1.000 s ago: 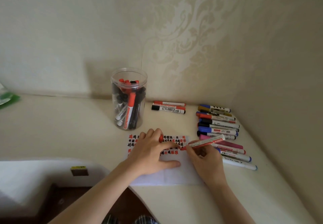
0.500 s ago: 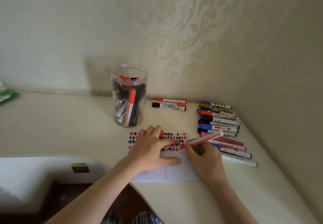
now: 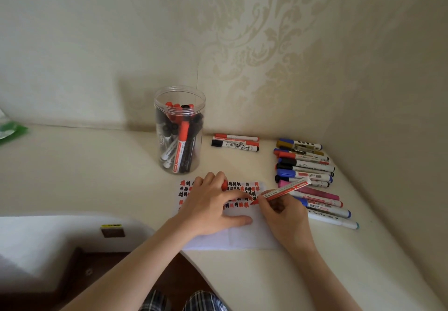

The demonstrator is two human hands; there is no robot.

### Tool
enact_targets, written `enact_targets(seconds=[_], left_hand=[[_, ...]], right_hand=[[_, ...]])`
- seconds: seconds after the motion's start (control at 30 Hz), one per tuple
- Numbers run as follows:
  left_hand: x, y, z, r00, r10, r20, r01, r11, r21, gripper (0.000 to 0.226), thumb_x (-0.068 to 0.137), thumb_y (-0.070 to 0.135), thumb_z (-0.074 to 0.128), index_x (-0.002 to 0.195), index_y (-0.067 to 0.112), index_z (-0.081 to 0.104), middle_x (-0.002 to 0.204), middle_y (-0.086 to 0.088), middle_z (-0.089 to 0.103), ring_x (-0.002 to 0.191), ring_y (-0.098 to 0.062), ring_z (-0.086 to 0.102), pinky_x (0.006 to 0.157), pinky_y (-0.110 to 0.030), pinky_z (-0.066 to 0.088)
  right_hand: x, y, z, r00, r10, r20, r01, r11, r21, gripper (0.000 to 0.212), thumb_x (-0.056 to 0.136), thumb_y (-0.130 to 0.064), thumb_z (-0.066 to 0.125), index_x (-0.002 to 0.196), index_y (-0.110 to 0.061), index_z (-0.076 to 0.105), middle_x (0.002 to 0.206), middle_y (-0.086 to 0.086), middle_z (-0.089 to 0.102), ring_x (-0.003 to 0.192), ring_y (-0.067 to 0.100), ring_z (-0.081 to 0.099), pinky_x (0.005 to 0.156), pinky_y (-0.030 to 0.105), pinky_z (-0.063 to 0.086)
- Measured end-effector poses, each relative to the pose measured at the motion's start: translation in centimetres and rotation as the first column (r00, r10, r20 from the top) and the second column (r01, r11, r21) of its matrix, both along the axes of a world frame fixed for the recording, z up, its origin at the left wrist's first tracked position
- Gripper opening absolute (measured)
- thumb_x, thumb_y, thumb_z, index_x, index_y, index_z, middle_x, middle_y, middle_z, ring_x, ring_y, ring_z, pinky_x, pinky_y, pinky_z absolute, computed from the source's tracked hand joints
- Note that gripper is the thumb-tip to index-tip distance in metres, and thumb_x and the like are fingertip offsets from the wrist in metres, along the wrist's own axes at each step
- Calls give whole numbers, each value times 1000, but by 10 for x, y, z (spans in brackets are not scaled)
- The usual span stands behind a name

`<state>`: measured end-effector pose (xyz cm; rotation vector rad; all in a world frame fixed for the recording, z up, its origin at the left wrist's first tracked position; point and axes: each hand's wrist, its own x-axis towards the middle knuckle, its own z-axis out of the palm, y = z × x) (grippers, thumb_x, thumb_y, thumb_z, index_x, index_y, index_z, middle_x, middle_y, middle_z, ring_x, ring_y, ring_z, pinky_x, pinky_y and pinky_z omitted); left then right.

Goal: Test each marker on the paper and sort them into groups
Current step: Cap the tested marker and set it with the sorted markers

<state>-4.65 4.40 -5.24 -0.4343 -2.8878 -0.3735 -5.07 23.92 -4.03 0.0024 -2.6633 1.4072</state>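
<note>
Red marker [image 3: 287,188] pinched in R grip [image 3: 284,216], cap [image 3: 225,185] in L grip [image 3: 213,210].

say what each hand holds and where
Right hand pinches the red marker low on its barrel; left hand holds a red cap between fingers.

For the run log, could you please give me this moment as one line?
step: testing red marker | right hand: grips marker, tip on paper | left hand: presses paper, pinches red cap | jar: holds markers

Open over left half of tabletop [image 3: 84,177]; blocked at far edge by jar [image 3: 179,128], along right edge by marker row [image 3: 308,177].
</note>
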Motion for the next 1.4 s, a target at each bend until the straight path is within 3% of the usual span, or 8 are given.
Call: enact_targets(seconds=[0.5,0.67,0.87,0.93,1.03,1.2,1.3,1.4], left_hand=[[1,0,1,1000,-7,-4,7,1000,4,71,71,90,32,127,53,53,99,6,39,95,-15,37,81,-34,33],[-1,0,-1,1000,-2,2,2,1000,-8,73,70,91,30,129,54,52,102,6,39,97,-15,37,84,-34,34],[-2,-1,-3,1000,-11,-3,11,1000,-10,70,72,90,33,130,55,48,101,7,38,97,-14,36,84,-34,34],[-1,-1,-1,1000,-21,7,21,1000,-7,73,73,88,37,137,52,40,104,7,40,98,-14,38,85,-34,35],[6,0,6,998,-1,69,-9,989,145,75,82,75,49,142,36,29,117,7,47,103,-14,45,91,-32,36],[0,-4,32,930,15,368,-204,854,479,11,105,25,33,114,19,38,100,-2,51,86,-16,51,83,-34,49],[4,-10,45,944,-13,330,-194,788,584,18,106,17,32,120,17,44,106,0,57,71,-2,52,62,-17,46],[21,-13,49,964,-49,263,-144,732,665,24,104,18,42,126,22,49,112,10,63,87,9,57,77,-9,44]], right_hand=[[-1,-2,-4,1000,-11,-6,11,1000,27,21,86,-32,71,78,-12,71,70,-7,70,70,8,66,67,26,53],[-1,-1,-1,1000,-30,-4,30,1000,8,22,87,-33,69,76,-14,69,69,-9,69,68,4,64,56,10,45],[0,-3,-2,999,-39,12,39,999,9,22,86,-31,69,79,-10,70,72,-1,70,72,13,65,64,26,52],[-1,-1,0,999,-42,13,43,998,-51,18,86,-32,69,79,-16,70,72,-6,71,71,8,66,63,22,51],[-1,-2,6,998,-59,23,62,986,-157,12,88,-31,69,82,-21,70,74,-9,71,71,5,66,56,9,45],[1,-3,20,990,43,134,-7,965,-261,10,91,-27,66,97,-20,69,83,-5,73,69,2,66,56,10,47],[5,-1,36,987,91,134,-21,894,-448,18,94,-24,62,97,-8,68,73,7,66,59,11,59,52,20,47],[13,-6,47,983,105,153,2,816,-578,27,97,-27,56,93,-3,68,70,9,60,61,16,53,53,25,43]])
